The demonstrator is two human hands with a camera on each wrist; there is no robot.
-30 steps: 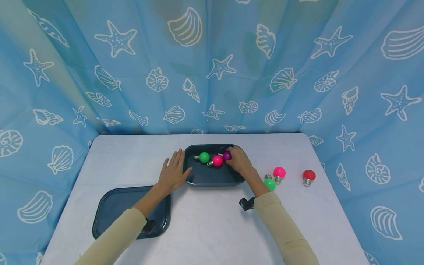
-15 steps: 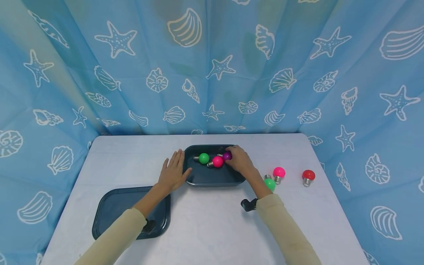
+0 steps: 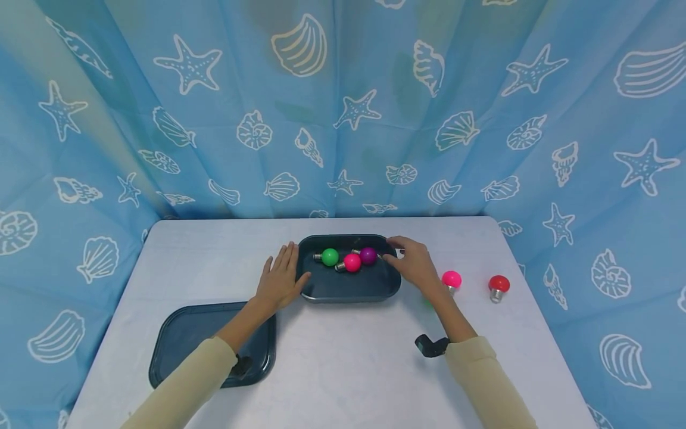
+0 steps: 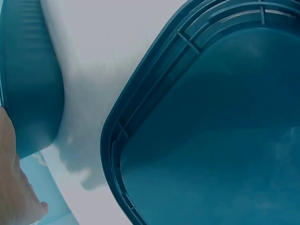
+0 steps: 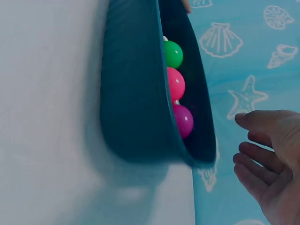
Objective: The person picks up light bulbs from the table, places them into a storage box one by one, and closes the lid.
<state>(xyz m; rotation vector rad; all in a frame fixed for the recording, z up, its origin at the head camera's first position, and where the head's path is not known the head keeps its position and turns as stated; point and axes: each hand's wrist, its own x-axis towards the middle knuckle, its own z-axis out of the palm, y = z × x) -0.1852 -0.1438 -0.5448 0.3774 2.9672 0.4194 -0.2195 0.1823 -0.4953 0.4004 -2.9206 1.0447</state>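
Only the head view gives you the whole tabletop [image 3: 332, 369]; there, the box [image 3: 348, 298] holds a green bulb [image 3: 330, 257], a pink bulb [image 3: 352, 262] and a purple bulb [image 3: 368, 255]. Your left hand [image 3: 281, 281] lies straight-fingered against its 9 o'clock end, grasping nothing. Your right hand [image 3: 415, 262] is at 3 o'clock; the right wrist view shows its fingers loosely curved, well parted from the thumb, and empty. You can't tell whether it touches the rim.

That view's near wall hides the bulbs' lower sides. The left wrist view shows the ribbed rim of the tray [image 3: 198, 328], but cuts off your left hand.

The tray sits at 8 o'clock from the box, partly under your left sleeve [image 3: 184, 387]. At 3 o'clock lie a second pink bulb [image 3: 452, 278] and, farther out, a red bulb [image 3: 499, 283]. Your right forearm [image 3: 452, 313] blocks all but a sliver of another green bulb [image 3: 427, 303].
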